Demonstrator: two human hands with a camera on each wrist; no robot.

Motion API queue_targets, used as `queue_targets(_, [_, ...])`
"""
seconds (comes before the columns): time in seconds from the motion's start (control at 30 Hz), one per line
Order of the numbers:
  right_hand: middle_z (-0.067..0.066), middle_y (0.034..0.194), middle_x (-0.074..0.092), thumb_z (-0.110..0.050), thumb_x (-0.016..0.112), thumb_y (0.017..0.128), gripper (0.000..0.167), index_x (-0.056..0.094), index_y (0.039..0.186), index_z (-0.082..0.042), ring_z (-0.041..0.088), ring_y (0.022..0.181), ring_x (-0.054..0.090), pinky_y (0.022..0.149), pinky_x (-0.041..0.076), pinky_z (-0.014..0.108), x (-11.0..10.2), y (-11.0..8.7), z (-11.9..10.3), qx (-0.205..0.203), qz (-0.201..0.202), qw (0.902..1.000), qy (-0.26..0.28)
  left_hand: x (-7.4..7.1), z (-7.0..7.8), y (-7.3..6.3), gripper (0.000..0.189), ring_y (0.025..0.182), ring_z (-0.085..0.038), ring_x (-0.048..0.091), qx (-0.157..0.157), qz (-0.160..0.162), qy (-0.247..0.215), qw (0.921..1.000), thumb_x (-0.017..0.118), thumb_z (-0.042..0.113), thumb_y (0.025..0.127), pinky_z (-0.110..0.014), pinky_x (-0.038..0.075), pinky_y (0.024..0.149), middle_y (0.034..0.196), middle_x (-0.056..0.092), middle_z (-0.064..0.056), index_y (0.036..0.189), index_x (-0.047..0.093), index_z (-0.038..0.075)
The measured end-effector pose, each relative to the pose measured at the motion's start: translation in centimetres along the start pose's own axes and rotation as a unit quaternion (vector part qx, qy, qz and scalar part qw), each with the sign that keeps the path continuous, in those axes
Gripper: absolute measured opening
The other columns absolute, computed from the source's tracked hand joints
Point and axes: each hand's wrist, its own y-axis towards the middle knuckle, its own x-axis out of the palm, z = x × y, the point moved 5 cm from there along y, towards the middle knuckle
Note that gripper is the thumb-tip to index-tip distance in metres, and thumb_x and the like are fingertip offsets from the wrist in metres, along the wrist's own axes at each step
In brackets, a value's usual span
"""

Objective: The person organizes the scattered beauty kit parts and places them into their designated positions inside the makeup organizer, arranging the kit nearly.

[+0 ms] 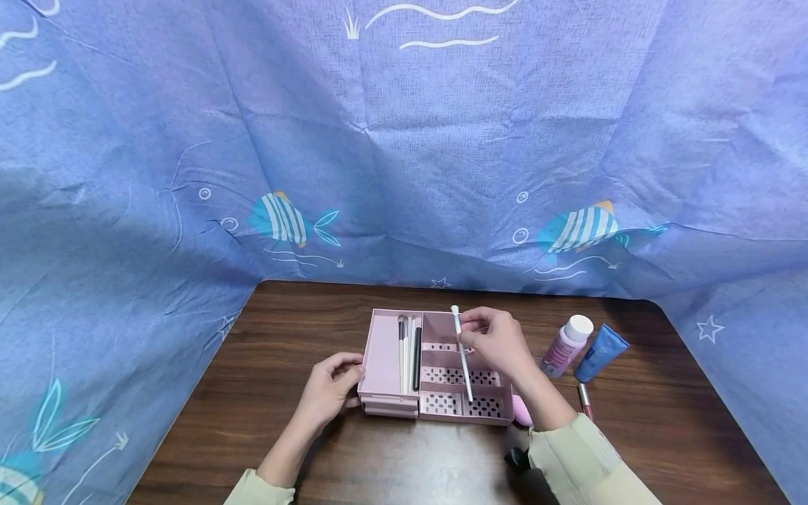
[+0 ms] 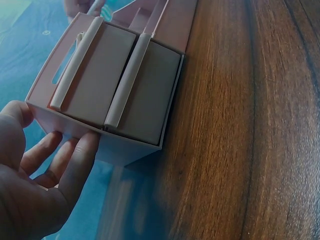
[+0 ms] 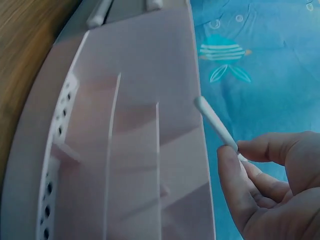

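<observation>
A pink makeup organizer (image 1: 391, 330) stands on the table, with two drawers (image 2: 92, 75) on its left front. My left hand (image 1: 330, 386) rests its fingertips against the organizer's left side wall, close to the front corner. Between thumb and fingers, my right hand (image 1: 499, 340) pinches a slim white makeup brush (image 1: 466, 372), its pale tip up and its long handle slanting down over the divided compartments (image 3: 132, 160). On the organizer's left tray, several brushes (image 1: 404, 358) and a black pencil-like stick (image 1: 417, 359) lie side by side.
Right of the organizer are a pink bottle with a white cap (image 1: 567, 344), a blue tube (image 1: 600, 353) and a small red tube (image 1: 585, 400). A pink item (image 1: 521, 410) and a black object (image 1: 517, 460) lie near the right forearm. A blue fish-print cloth (image 1: 404, 175) hangs behind the table.
</observation>
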Motion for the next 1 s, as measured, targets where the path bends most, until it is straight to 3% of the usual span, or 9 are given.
queue_targets(0.27, [0.014, 0.093, 0.073, 0.002, 0.074, 0.082, 0.030, 0.071, 0.111, 0.003, 0.017, 0.064, 0.069, 0.061, 0.067, 0.038, 2.4, 1.1, -2.1, 0.037, -0.036, 0.9926, 0.110, 0.0, 0.1, 0.2, 0.024, 0.077, -0.014, 0.065, -0.002, -0.001, 0.006, 1.0000, 0.069, 0.006, 0.094, -0.040, 0.066, 0.058, 0.092, 0.066, -0.009, 0.117, 0.070, -0.001])
queue_targets(0.63, [0.014, 0.091, 0.070, 0.009, 0.071, 0.081, 0.035, 0.067, 0.116, 0.009, 0.016, 0.061, 0.068, 0.063, 0.067, 0.035, 5.5, 1.7, -3.5, 0.070, -0.059, 0.9737, 0.208, 0.0, -0.1, 0.1, 0.024, 0.078, -0.016, 0.066, -0.006, -0.002, 0.005, 1.0000, 0.069, 0.006, 0.094, -0.040, 0.066, 0.058, 0.090, 0.067, -0.007, 0.117, 0.070, 0.000])
queue_targets(1.0, [0.014, 0.087, 0.069, 0.012, 0.070, 0.079, 0.037, 0.066, 0.115, 0.009, 0.016, 0.064, 0.069, 0.064, 0.067, 0.034, 8.2, 2.2, -3.9, 0.080, -0.066, 0.9701, 0.219, -0.1, -0.1, 0.3, 0.024, 0.079, -0.014, 0.064, -0.003, -0.005, -0.003, 1.0000, 0.069, 0.005, 0.094, -0.040, 0.066, 0.058, 0.091, 0.066, -0.007, 0.117, 0.070, -0.001])
